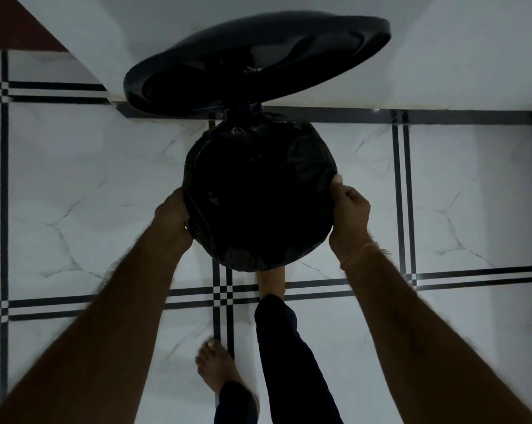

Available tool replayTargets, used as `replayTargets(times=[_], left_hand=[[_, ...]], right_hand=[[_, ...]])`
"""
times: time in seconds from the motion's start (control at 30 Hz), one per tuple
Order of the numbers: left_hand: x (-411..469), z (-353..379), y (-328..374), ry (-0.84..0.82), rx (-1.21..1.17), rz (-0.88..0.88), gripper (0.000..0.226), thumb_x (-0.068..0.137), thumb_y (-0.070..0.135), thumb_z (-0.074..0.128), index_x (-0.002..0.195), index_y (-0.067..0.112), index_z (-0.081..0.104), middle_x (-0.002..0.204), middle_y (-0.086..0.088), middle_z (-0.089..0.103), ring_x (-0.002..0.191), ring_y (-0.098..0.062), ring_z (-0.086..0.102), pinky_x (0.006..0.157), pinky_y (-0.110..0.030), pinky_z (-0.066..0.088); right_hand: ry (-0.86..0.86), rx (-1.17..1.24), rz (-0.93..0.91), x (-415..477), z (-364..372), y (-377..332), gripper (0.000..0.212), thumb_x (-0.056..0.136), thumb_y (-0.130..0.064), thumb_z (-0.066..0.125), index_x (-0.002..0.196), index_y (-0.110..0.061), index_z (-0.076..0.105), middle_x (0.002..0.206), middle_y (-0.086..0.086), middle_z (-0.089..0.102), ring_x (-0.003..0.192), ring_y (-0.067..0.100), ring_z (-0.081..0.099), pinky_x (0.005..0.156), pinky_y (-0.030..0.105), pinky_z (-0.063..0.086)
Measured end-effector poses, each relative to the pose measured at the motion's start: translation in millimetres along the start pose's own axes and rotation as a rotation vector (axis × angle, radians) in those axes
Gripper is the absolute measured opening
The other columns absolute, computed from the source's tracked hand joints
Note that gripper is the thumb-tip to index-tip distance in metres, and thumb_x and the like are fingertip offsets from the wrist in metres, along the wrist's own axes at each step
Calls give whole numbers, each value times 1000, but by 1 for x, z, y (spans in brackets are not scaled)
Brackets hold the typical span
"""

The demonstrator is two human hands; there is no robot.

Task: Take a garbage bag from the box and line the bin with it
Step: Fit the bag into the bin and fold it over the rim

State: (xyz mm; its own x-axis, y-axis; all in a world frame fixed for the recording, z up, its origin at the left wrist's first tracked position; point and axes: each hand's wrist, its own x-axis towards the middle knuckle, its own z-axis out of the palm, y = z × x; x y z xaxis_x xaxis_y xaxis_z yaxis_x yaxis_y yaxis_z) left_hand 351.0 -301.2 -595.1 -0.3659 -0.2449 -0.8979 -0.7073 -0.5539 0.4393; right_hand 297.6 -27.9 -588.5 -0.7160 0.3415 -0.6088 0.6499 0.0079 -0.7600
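**Both hands on the bag at the rim of the bin**

I look straight down into the bin (260,252), which stands on the floor (90,185) between my two hands. The black garbage bag (258,191) is already stretched over its round mouth, and the crinkled plastic hangs down the outside all the way round. The inside is too dark for me to see how deep the bag sits.

My left hand (173,214) is closed on the bag at the left edge of the rim, fingers curled over the folded plastic. My right hand (349,209) grips the bag at the right edge, fist closed, thumb pressed on top of the fold. A thin thread circles my right wrist.

Beyond my hands the lid (255,61) stands raised and tilted back against the white wall, hinged at the far side of the bin.

Nearer to me than my hands, my right foot (271,283) reaches under the front of the bin; I cannot tell what it is pressing. My left foot (217,368) stands bare on the tiles, further back.
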Motion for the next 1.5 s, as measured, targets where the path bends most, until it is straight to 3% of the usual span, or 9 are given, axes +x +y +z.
replayTargets(times=[0.2, 0.37, 0.5, 0.63, 0.8, 1.0, 1.17, 1.33, 1.5], left_hand=[[-22, -1, -16, 167, -205, -7, 39, 91, 34, 75, 127, 18, 69, 122, -3, 70, 112, -18, 63, 97, -35, 54], [-35, 9, -39, 249, -260, 58, 25, 94, 40, 70, 103, 17, 69, 114, -2, 72, 106, -19, 67, 81, -35, 59], [-36, 6, -48, 227, -263, 104, 28, 93, 47, 66, 93, 19, 70, 110, -6, 72, 109, -26, 69, 93, -43, 59], [-42, -6, -59, 111, -430, 10, 44, 96, 62, 51, 108, 24, 71, 120, -3, 72, 112, -22, 68, 94, -42, 57], [-61, -2, -99, 24, -500, -103, 21, 104, 34, 53, 114, 21, 67, 111, -1, 72, 108, -21, 65, 81, -39, 55], [-41, 19, -91, 84, -542, -118, 38, 107, 35, 49, 137, 13, 58, 108, -8, 71, 103, -20, 67, 84, -31, 56], [-59, 8, -101, 85, -598, -231, 38, 99, 49, 57, 122, 20, 66, 117, -8, 68, 113, -29, 64, 100, -50, 52], [-58, 8, -96, -25, -638, -277, 35, 95, 25, 65, 128, 14, 66, 126, -13, 69, 110, -34, 67, 72, -46, 64], [-46, 0, -89, 50, -628, -284, 37, 98, 12, 62, 134, 8, 61, 121, -12, 71, 101, -27, 70, 63, -39, 65]], right_hand=[[-148, 108, 204, 2, -21, -8, 36, 101, -39, 60, 108, -6, 71, 109, 13, 71, 98, 25, 68, 84, 31, 59], [-187, 99, 323, 2, -25, -15, 49, 95, -47, 66, 130, -11, 65, 128, 6, 70, 117, 25, 65, 105, 45, 53], [-236, 179, 374, 5, -26, -10, 49, 100, -46, 59, 132, -10, 64, 134, 13, 69, 123, 31, 66, 101, 43, 56], [-226, 209, 343, -4, -37, -3, 48, 104, -49, 50, 134, -15, 65, 130, 6, 72, 123, 25, 65, 102, 42, 54], [-233, 312, 456, -30, -38, 22, 35, 104, -40, 54, 127, -18, 67, 110, 0, 78, 110, 21, 69, 85, 39, 58], [-201, 540, 443, -33, -27, 38, 45, 109, -37, 39, 139, -9, 57, 133, 12, 69, 118, 27, 68, 96, 37, 59], [-190, 489, 523, -53, -31, 44, 44, 104, -47, 49, 135, -18, 62, 125, 7, 71, 120, 29, 64, 97, 49, 54], [-197, 545, 591, -66, -26, 44, 39, 105, -44, 48, 123, -14, 64, 117, 9, 72, 110, 32, 66, 88, 47, 58], [-200, 614, 561, -64, -24, 59, 39, 106, -45, 42, 126, -19, 64, 106, 6, 79, 110, 29, 67, 83, 45, 57]])
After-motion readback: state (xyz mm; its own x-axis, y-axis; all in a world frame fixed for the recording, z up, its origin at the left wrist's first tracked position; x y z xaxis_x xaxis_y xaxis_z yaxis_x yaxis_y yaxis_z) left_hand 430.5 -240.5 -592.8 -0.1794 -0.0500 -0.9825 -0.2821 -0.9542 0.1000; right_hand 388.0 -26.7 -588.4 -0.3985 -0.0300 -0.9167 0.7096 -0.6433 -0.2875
